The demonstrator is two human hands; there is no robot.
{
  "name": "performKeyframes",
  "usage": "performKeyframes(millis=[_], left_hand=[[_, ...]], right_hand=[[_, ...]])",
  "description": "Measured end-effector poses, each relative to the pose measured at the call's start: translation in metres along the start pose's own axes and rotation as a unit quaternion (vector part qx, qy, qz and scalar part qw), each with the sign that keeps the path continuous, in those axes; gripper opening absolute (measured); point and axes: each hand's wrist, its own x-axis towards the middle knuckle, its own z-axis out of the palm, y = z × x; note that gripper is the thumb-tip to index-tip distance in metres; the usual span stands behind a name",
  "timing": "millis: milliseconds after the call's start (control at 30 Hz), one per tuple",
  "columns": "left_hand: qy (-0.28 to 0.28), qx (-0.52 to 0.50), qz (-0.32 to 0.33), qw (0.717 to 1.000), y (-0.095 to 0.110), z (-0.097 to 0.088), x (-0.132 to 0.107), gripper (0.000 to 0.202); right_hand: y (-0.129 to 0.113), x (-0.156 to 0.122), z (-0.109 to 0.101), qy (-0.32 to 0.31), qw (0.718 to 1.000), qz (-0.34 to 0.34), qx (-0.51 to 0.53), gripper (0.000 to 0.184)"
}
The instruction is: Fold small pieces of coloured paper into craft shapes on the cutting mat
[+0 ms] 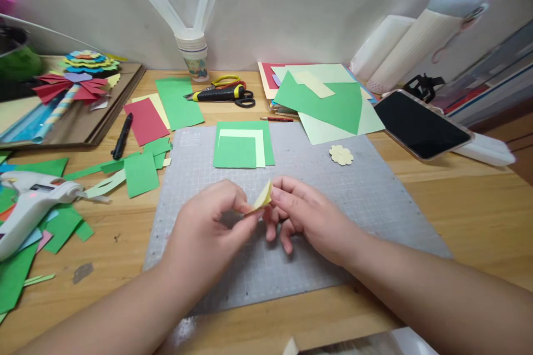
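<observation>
Both hands meet over the middle of a grey cutting mat [366,199]. My left hand [208,227] and my right hand [310,216] each pinch a small pale yellow paper piece [263,197] between thumb and fingertips; the piece stands tilted up between them. A matching pale yellow paper flower [341,155] lies flat on the mat, to the right of and beyond my right hand. Stacked green and pale squares of paper [244,144] rest at the mat's far edge, just beyond my hands.
A white glue gun [29,205] and green paper scraps [141,173] lie to the left. Scissors [225,94], a black pen [122,136], a red sheet [145,121], larger green sheets [328,102] and a cup of glue sticks [194,55] sit at the back. A phone [420,125] rests at right.
</observation>
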Motion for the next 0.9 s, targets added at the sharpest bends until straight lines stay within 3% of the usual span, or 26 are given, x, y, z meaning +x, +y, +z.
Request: performKeyframes(millis=[100,200,333,433,567,633,700,800,900], left_hand=[[-0.024,0.022,0.037,0.999,0.001,0.0006,-0.001,0.014],[-0.028,-0.078,-0.042,0.996,0.0012,0.0016,0.0004,0.017],[-0.026,-0.265,-0.175,0.948,-0.0002,0.002,0.0047,0.023],[-0.003,-0.312,-0.227,0.923,-0.0003,0.0018,0.0072,0.029],[0.01,-0.324,-0.244,0.914,0.0007,0.0025,0.0074,0.026],[-0.014,-0.326,-0.227,0.918,0.0011,0.0028,0.0059,0.016],[-0.039,-0.292,-0.18,0.939,0.0012,0.0023,0.0038,0.02],[-0.076,-0.145,-0.043,0.986,0.0003,0.0001,0.0008,0.026],[-0.116,-0.036,0.058,0.991,-0.0013,-0.0016,0.0001,0.038]], right_hand=[[0.0,0.0011,-0.0003,-0.012,1.0,0.016,0.0,0.023],[-0.0003,0.0032,-0.0015,-0.008,1.0,0.006,0.02,0.022],[-0.0007,0.0047,-0.0032,0.005,0.999,-0.015,0.04,0.023],[-0.0003,0.004,-0.0039,0.008,0.998,-0.012,0.064,0.02],[0.0005,0.0039,-0.0045,-0.01,0.992,-0.004,0.125,0.017],[0.0007,0.0046,-0.0052,0.0,0.988,-0.001,0.157,0.015],[0.0004,0.0054,-0.0061,0.025,0.984,0.006,0.177,0.014],[-0.0005,0.0067,-0.0075,0.058,0.984,0.014,0.167,0.016],[-0.002,0.0079,-0.0087,0.077,0.986,0.016,0.15,0.018]])
